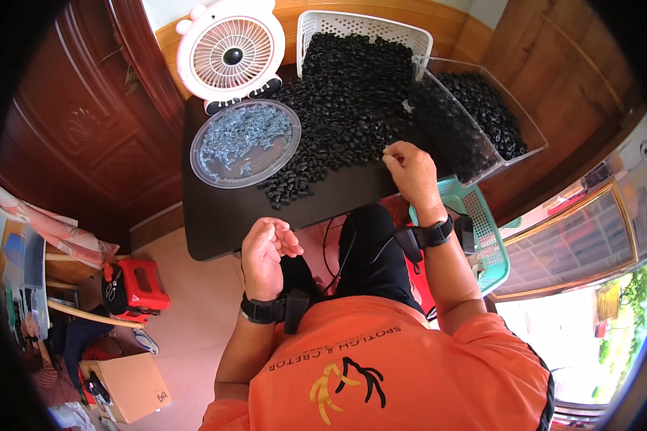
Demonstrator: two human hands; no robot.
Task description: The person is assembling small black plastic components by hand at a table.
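My right hand is at the near right edge of a wide heap of small black ring-like plastic parts on a dark table. Its thumb and fingers are pinched together; whatever is between the tips is too small to make out. Just off the table's front edge, above my lap, my left hand is turned palm inward. Its fingers are loosely curved and apart, with nothing visible in them. Left of the heap lies a round clear tray holding many tiny silvery-blue pieces.
A white basket stands behind the heap, black parts spilling from it. On the right a clear bin of black parts sits tilted. A pink-and-white fan stands back left. Below the table's right side is a green basket.
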